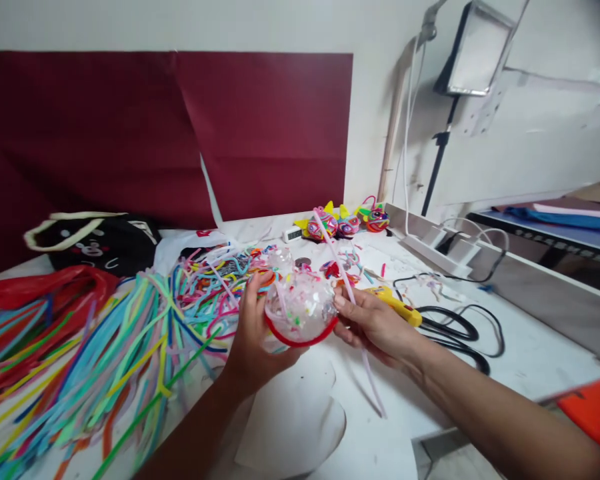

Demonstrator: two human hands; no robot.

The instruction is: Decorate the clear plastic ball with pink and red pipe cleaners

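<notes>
My left hand (pixel 250 343) is wrapped round a clear plastic ball (pixel 303 307) filled with coloured bits, with a red band along its lower edge. My right hand (pixel 375 327) touches the ball's right side and pinches a long pale pink pipe cleaner (pixel 343 270) that runs up past the ball and down below the hand. Both hands hover above the white table (pixel 525 347).
A big heap of coloured pipe cleaners (pixel 95 353) covers the left of the table. A yellow glue gun (pixel 397 305) and black cable (pixel 460 333) lie right of my hand. Finished colourful ornaments (pixel 347 221) sit at the back. White paper cut-outs (pixel 290 420) lie in front.
</notes>
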